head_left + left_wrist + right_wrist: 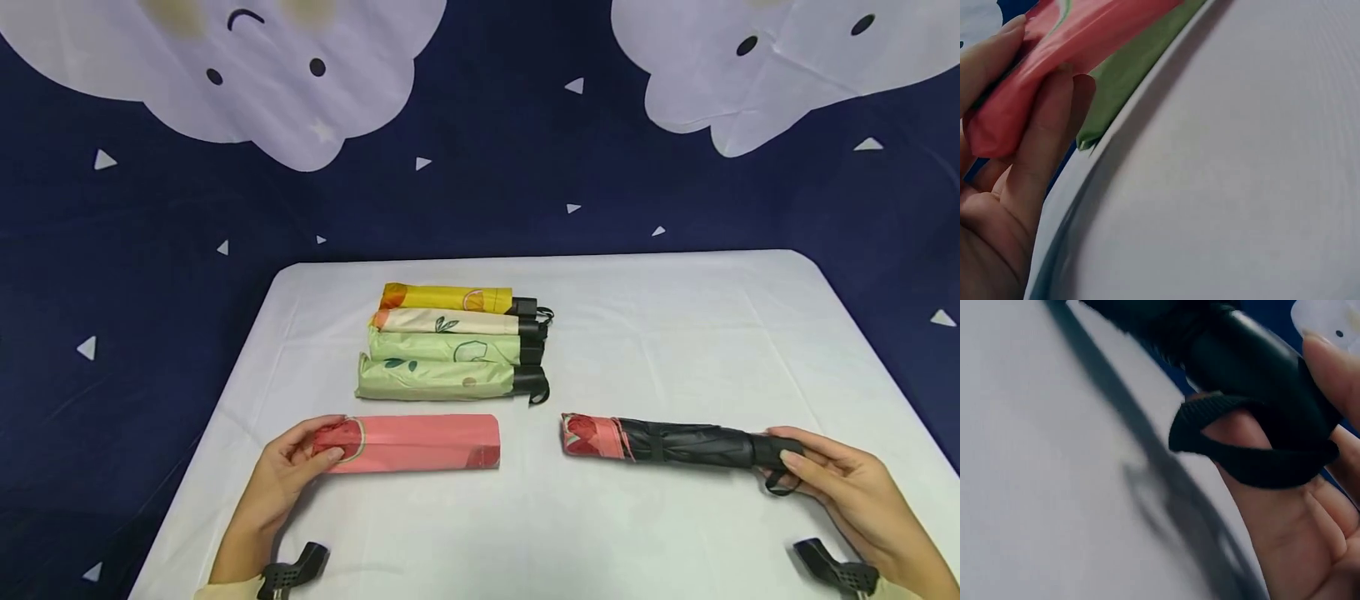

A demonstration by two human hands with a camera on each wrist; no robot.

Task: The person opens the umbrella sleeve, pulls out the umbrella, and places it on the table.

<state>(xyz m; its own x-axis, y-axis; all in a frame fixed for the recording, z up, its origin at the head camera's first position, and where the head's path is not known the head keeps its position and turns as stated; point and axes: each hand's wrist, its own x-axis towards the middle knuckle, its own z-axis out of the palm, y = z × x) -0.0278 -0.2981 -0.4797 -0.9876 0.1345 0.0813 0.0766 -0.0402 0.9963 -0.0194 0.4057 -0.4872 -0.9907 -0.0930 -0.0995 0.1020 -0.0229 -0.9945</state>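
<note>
A flat pink umbrella sleeve (412, 442) lies on the white table (675, 333) at the front left. My left hand (296, 462) pinches its left end, thumb on top; the left wrist view shows the pink sleeve (1054, 56) between my fingers (1041, 125). To the right lies a folded black umbrella (675, 442) with a pink tip. Its black handle (772, 454) is held by my right hand (840, 487). In the right wrist view the handle (1254, 369) and its wrist strap (1254, 462) rest against my palm.
Several folded umbrellas in sleeves lie stacked side by side mid-table: a yellow one (446, 297), a cream one (450, 322) and two green ones (442, 362). A dark blue cloth with white clouds (480, 167) hangs behind. Black wrist mounts (296, 571) show at the bottom.
</note>
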